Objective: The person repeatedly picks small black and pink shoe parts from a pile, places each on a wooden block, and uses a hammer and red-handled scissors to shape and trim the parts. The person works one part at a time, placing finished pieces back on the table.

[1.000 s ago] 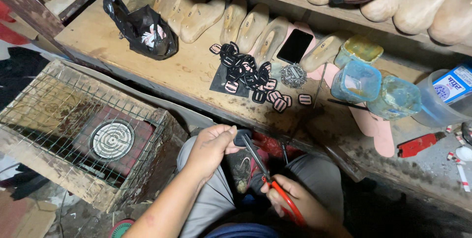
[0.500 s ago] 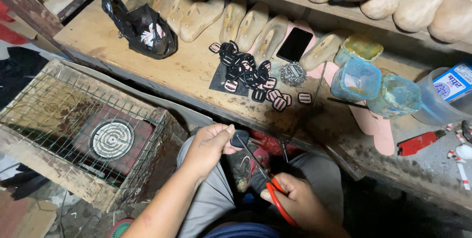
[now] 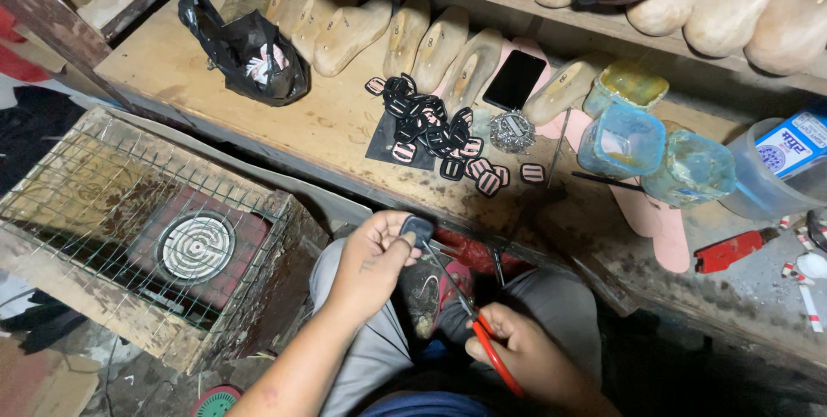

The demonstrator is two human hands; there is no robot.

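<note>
Left hand (image 3: 372,255) fingers pinch a dark piece (image 3: 417,229); right hand (image 3: 517,350) grips red-handled scissors (image 3: 472,318), blades indistinct.

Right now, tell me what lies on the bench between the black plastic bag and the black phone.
In the head view, a row of wooden shoe lasts lies between the black plastic bag and the black phone; the pile of small black pieces sits just below that line.

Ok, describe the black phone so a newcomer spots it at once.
Start at the long wooden workbench with its row of pale wooden shoe lasts. The phone lies flat among them, right of centre: the only glossy black rectangle there, just above a round metal cluster.
</note>
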